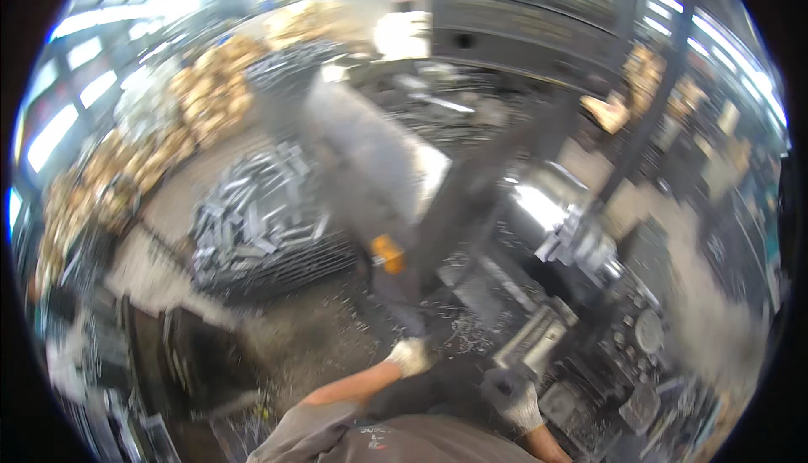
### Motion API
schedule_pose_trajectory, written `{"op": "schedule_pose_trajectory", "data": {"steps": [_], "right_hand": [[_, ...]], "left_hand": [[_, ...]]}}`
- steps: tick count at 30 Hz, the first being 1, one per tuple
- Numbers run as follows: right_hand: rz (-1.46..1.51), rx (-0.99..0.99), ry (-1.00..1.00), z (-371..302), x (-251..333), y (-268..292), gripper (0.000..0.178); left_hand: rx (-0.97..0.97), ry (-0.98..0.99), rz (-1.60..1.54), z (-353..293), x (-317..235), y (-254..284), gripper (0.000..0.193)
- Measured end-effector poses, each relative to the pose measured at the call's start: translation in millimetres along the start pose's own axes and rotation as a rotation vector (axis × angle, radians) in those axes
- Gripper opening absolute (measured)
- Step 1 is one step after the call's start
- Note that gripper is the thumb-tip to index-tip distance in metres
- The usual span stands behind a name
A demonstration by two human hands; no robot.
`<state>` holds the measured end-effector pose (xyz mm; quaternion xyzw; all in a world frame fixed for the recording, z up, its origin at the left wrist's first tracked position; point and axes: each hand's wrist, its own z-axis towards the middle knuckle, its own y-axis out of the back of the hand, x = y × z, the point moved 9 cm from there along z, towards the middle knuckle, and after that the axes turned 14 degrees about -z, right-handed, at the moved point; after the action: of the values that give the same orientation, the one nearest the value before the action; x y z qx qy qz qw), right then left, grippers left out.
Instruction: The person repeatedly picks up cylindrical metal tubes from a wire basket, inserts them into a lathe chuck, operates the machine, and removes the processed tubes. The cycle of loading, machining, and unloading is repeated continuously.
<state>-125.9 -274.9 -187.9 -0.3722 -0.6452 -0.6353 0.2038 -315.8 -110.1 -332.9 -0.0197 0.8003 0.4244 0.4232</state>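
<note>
My left hand [409,357], in a whitish work glove, reaches forward to the lower end of a dark machine column [402,316]. Its fingers are smeared by motion, so I cannot tell whether it touches the column. To the right and closer to my body is my right hand [515,402], in a glove with a pale cuff and dark, dirty fingers. Those fingers look curled, and what they may hold is hidden. Just beyond it lies a pale metal bar-shaped block [534,338] on the machine, among scattered metal chips [475,328].
A wire basket [273,274] heaped with cut metal pieces [257,202] stands ahead on the left. A large tilted metal panel [366,139] rises in front, with a yellow part [388,254] low on it. A shiny cylinder [543,202] stands right; tan sacks [210,93] line the far left.
</note>
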Motion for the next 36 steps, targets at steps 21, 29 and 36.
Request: {"op": "schedule_pose_trajectory", "data": {"steps": [21, 29, 36], "right_hand": [[-0.66, 1.278, 1.483, -253.4, 416.8, -519.6, 0.044], [-0.634, 1.322, 1.74, -335.8, 537.5, -597.2, 0.041], [-0.178, 1.329, 1.909, -361.9, 657.1, -647.1, 0.035]], "left_hand": [[-3.946, 1.48, -0.277, -902.4, 12.3, -481.9, 0.072], [-2.825, 2.452, 0.366, -966.6, -91.6, -429.0, 0.061], [-4.043, 0.224, -0.475, -974.2, -55.5, -461.3, 0.051]]}}
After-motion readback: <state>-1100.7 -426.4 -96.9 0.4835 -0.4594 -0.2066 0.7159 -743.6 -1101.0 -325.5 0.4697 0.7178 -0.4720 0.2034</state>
